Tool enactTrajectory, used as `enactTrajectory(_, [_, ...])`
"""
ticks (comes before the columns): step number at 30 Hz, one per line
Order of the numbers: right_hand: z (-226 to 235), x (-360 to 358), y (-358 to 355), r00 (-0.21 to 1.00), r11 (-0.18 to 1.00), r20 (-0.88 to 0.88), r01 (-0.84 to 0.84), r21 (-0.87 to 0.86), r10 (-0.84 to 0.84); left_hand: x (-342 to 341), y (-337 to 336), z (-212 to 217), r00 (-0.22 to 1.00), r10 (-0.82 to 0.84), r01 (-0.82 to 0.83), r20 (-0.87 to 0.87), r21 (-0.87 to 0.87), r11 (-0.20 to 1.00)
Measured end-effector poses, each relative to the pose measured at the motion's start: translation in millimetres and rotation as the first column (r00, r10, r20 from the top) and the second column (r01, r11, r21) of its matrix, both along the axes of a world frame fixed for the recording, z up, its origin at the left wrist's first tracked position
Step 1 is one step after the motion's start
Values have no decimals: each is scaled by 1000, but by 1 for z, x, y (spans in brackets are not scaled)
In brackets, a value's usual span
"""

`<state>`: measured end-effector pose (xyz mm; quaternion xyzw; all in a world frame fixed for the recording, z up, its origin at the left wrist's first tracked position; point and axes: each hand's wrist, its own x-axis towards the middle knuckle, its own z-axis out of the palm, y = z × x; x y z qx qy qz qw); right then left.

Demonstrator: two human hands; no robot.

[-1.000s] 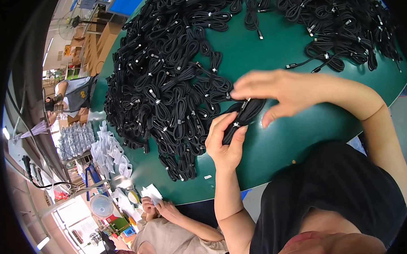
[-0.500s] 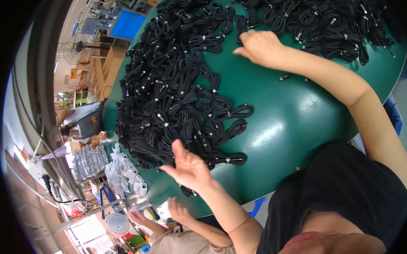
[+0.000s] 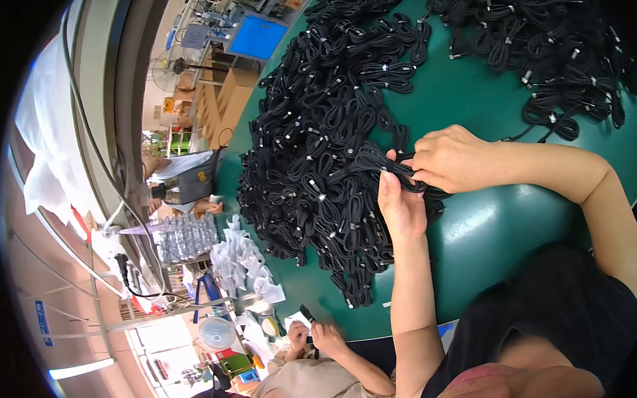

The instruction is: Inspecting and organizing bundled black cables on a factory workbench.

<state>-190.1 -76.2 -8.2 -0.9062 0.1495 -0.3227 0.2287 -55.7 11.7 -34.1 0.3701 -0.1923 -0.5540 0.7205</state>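
I hold one coiled black cable bundle point(image 3: 402, 169) over the green round table point(image 3: 502, 221): my left hand point(image 3: 401, 206) cups it from below, fingers curled about the coil, my right hand point(image 3: 452, 159) pinches it from above. I judge the work early: large heaped black tied cable bundles point(image 3: 324, 150) lie left, more black cable bundles point(image 3: 537, 44) far right.

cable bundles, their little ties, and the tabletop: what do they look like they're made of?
Cable bundles: black, matte, bending freely, so likely rubber or soft plastic jackets. The one between the left hand and right hand looks the same.
Ties: pale bands, probably plastic or paper-coated wire; too small to tell.
Tabletop: green, smooth, glossy glare patches; painted or laminated, core not visible.
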Motion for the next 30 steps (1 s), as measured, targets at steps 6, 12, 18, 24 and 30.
enactTrajectory(6, [-16, 14, 9, 990, 979, 22, 143, -144, -141, -15, -3, -17, 998, 54, -57, -24, -102, 993])
enactTrajectory(12, [-9, 6, -5, 994, 999, -112, 15, 36, -11, 1, -8, -24, 989, 134, -129, 67, -82, 988])
enactTrajectory(18, [-18, 10, 5, 999, 988, 34, 22, 154, -28, -10, -3, -22, 1000, 6, -4, 22, -88, 996])
enactTrajectory(24, [7, -1, -22, 971, 936, 146, 135, 326, -191, -7, -2, -17, 964, -251, 236, -82, -160, 958])
enactTrajectory(30, [-14, -2, -49, 993, 655, 121, -83, 751, -13, -18, 4, -16, 959, -218, 233, 179, -71, 970])
